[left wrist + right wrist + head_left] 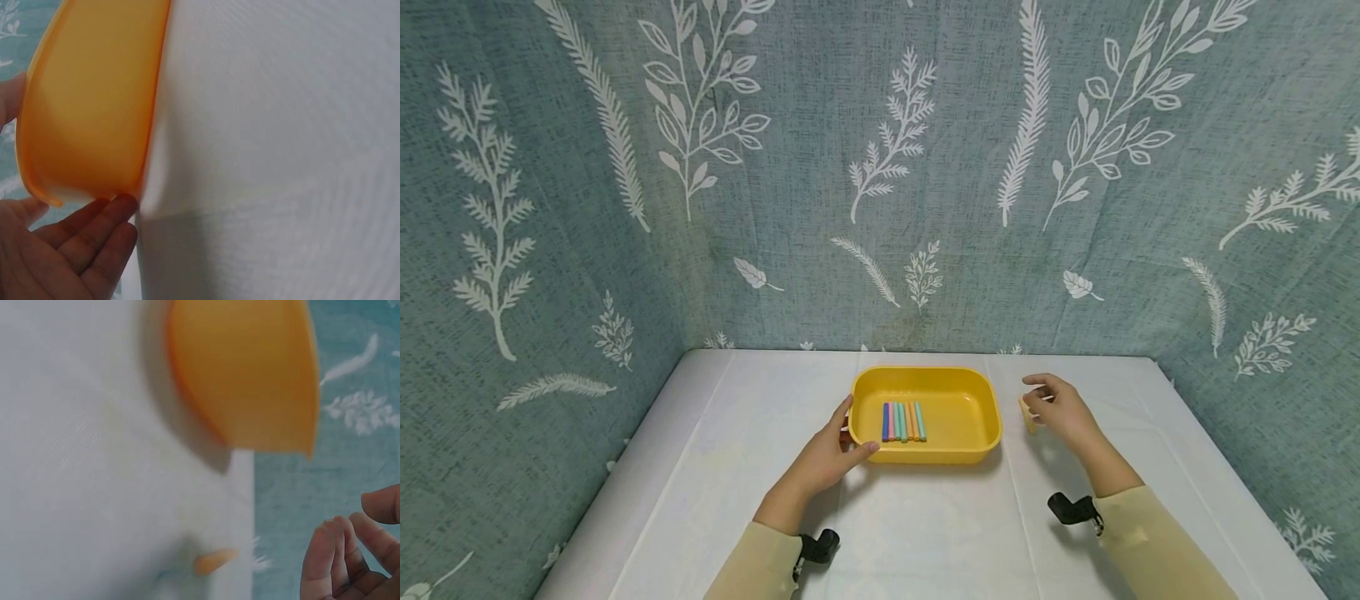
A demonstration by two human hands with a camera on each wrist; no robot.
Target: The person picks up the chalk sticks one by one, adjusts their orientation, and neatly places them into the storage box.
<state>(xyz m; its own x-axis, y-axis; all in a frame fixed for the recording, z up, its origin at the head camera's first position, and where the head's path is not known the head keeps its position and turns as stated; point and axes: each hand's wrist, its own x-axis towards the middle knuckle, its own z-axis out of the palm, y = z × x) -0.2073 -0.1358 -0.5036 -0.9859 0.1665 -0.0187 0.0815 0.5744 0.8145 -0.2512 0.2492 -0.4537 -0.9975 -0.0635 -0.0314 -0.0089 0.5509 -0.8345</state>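
Note:
A yellow plastic tray [958, 457] sits on the white table. Inside its left half lies a row of several coloured chalk sticks [903, 422] in blue, pink, green and orange. My left hand [823, 458] grips the tray's left end, thumb at the front rim and fingers against the outer wall [94, 181]. To the right of the tray, my right hand [1064, 412] hovers with loosely bent fingers and nothing between them. Below it an orange stick [1027, 415], seemingly chalk, lies on the table; it looks blurred in the right wrist view [215, 561].
White cloth covers the table [940, 533]. A blue-green curtain [805, 167] with white leaf prints rises behind it and along both sides. Each wrist bears a small black camera mount [820, 546]. The right half of the tray shows bare yellow floor.

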